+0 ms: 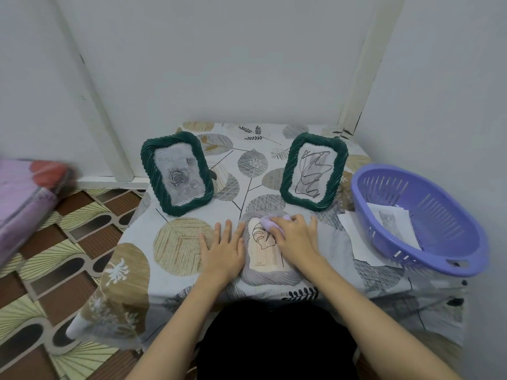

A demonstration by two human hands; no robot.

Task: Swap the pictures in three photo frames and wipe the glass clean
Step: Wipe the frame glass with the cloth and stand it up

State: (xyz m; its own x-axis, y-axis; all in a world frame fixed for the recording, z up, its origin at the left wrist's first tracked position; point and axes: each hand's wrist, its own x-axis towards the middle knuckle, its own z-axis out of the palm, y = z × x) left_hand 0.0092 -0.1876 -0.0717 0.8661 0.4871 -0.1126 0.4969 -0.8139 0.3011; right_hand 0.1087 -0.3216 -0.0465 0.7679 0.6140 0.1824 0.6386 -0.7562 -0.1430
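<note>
**Hands wiping a flat photo frame at the table's near edge**

Grey photo frame (270, 252) lay flat on its back near the table's (181, 242) front edge, glass up, showing a line drawing of a leaf. The left hand (223, 249) rested open, fingers straight, against the frame's left side, likely to stop it sliding. The right hand (295, 238) had its grip curled round a small lilac cloth (270, 224), pressing it on the upper part of the glass.

Two dark green frames stood upright nearer the far edge, probably set back to keep them out of the way: one with a rose picture (177, 174) toward the far left corner, one with a black scribble (314, 171) toward the far right. Bare tablecloth lay between them.

A purple basket (419, 218) holding paper sheets sat at the right edge, close beside the right forearm, leaving little room there. The left side offered more space.
</note>
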